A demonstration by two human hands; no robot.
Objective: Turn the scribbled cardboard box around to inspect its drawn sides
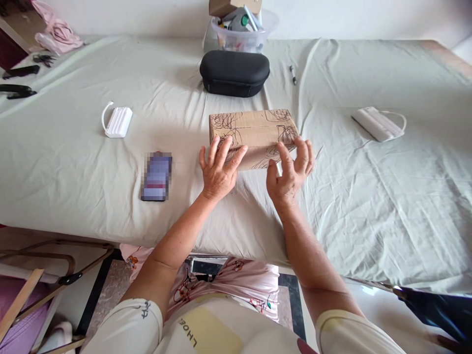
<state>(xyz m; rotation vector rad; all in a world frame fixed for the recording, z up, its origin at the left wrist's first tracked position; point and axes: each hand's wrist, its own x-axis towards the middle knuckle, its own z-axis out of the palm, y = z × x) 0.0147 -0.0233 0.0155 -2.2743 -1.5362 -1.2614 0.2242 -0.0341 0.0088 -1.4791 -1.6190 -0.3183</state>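
My L hand lies open, fingers spread on the near edge of a cardboard box, not gripping; R hand is half-open, fingers curved against its near corner. Box sits on a pale sheet, black case behind, phone to L.

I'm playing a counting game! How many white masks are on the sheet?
2. One mask lies left of the box in this view, and the other lies right of it. More could be hidden in the tub at the back.
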